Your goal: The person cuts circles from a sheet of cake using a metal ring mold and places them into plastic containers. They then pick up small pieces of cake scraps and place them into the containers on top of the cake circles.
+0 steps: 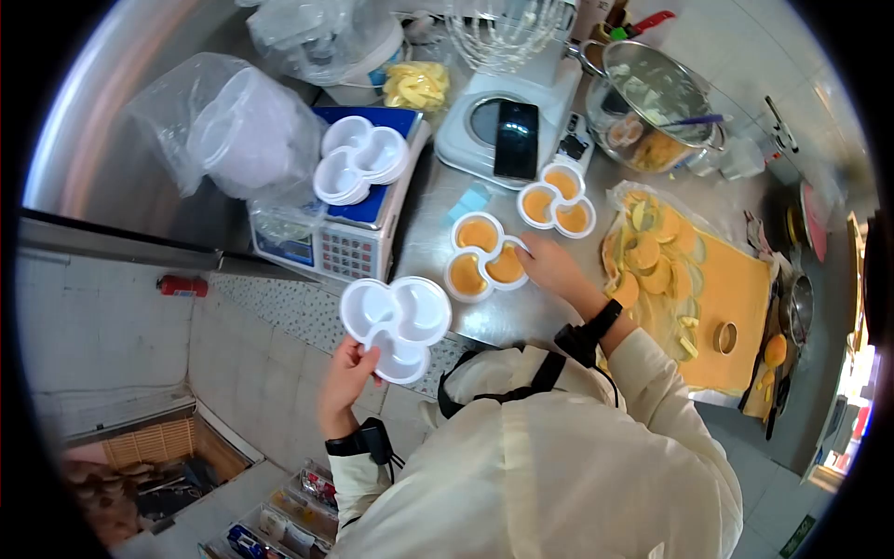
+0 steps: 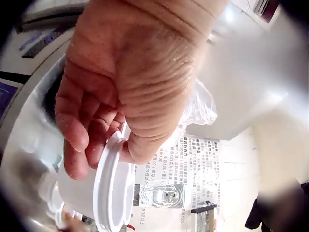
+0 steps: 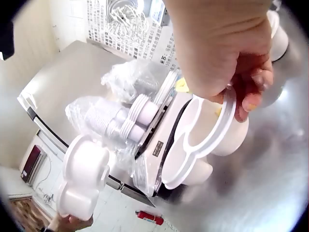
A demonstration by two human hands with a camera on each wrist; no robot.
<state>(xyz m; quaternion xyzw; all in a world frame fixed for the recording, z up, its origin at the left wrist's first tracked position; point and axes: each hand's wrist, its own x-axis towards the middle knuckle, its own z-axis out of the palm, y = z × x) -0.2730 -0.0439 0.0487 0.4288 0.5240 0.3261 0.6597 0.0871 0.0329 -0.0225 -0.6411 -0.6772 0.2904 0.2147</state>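
My left hand (image 1: 343,384) holds an empty white three-cup container (image 1: 395,321) by its rim, over the floor in front of the counter edge. In the left wrist view, the thumb and fingers pinch the container's rim (image 2: 107,193). My right hand (image 1: 557,270) is at a second white three-cup container (image 1: 486,259) with orange-yellow rounds in its cups. The right wrist view shows the thumb and fingers pinching this container's rim (image 3: 189,153). Just behind it on the steel counter stands another filled three-cup container (image 1: 557,198).
On the left, a scale (image 1: 349,253) carries a stack of white containers (image 1: 377,154). A phone (image 1: 516,140) lies on the mixer base (image 1: 456,130). To the right are a sponge sheet (image 1: 722,298) with cut rounds, a ring cutter (image 1: 725,338) and a steel bowl (image 1: 605,93).
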